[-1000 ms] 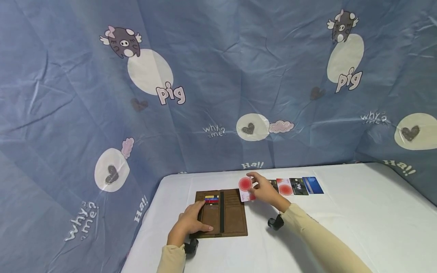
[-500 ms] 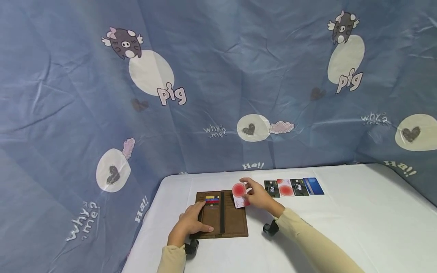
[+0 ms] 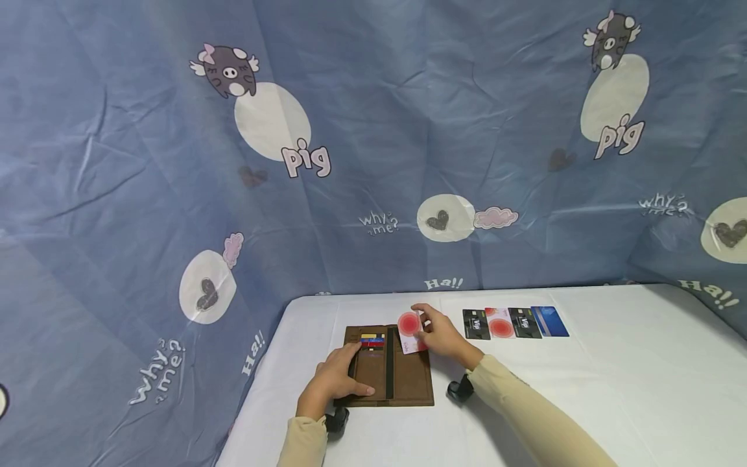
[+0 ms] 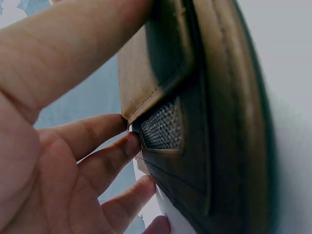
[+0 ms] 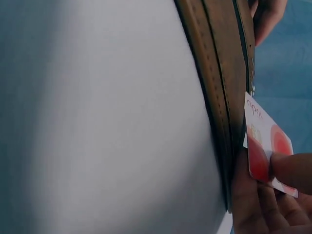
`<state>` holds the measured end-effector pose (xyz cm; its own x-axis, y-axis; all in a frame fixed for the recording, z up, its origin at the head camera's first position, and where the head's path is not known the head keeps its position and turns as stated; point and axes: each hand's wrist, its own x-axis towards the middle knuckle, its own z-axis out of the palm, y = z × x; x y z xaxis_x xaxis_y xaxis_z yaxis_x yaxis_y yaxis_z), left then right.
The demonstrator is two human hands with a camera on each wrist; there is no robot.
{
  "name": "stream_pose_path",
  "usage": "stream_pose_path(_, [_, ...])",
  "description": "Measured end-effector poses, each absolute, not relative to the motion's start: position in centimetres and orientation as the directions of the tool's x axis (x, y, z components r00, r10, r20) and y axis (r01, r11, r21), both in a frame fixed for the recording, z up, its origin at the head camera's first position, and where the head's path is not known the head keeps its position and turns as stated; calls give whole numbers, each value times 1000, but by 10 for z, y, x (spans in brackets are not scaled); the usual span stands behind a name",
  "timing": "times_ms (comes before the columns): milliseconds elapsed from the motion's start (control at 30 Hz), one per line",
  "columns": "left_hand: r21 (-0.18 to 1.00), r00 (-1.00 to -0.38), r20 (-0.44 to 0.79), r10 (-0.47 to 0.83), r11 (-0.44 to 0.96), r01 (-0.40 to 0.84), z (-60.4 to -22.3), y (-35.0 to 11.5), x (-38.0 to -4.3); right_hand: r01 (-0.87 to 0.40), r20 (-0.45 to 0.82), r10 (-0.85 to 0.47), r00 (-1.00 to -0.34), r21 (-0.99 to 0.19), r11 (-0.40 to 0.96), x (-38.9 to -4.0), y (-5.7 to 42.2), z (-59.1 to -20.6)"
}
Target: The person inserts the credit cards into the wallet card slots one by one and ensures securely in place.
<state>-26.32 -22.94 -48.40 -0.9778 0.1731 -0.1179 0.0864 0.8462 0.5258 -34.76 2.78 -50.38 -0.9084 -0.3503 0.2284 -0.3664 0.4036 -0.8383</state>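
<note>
A brown leather wallet lies unfolded on the table, with several colourful cards tucked in its left half. My left hand rests on that half with its fingers spread, fingertips near the card slots and thumb on the lower panel. In the left wrist view those fingers touch the leather beside a mesh window. Over the wallet's upper right slots, my right hand pinches a white and red card between thumb and fingers. In the right wrist view the card stands tilted, its lettered end right at the leather.
To the right of my right hand, a row of cards lies on the white table: a black card, a pink and red card, another black card and a blue card. A blue patterned cloth hangs behind.
My right hand has carried the white and red card left, from the wallet's right edge to over its right slots. My left hand stays on the wallet. The head view has shifted slightly.
</note>
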Motion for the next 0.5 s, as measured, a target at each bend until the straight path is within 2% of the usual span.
stream_pose_path(267, [517, -979, -118, 165, 852, 81, -482, -229, -267, -413, 244, -386, -890, -790, 453, -350, 23, -506])
stream_pose_path(500, [510, -976, -132, 175, 856, 85, -486, -231, -267, -390, 216, -367, -905, -768, 508, -347, 23, -510])
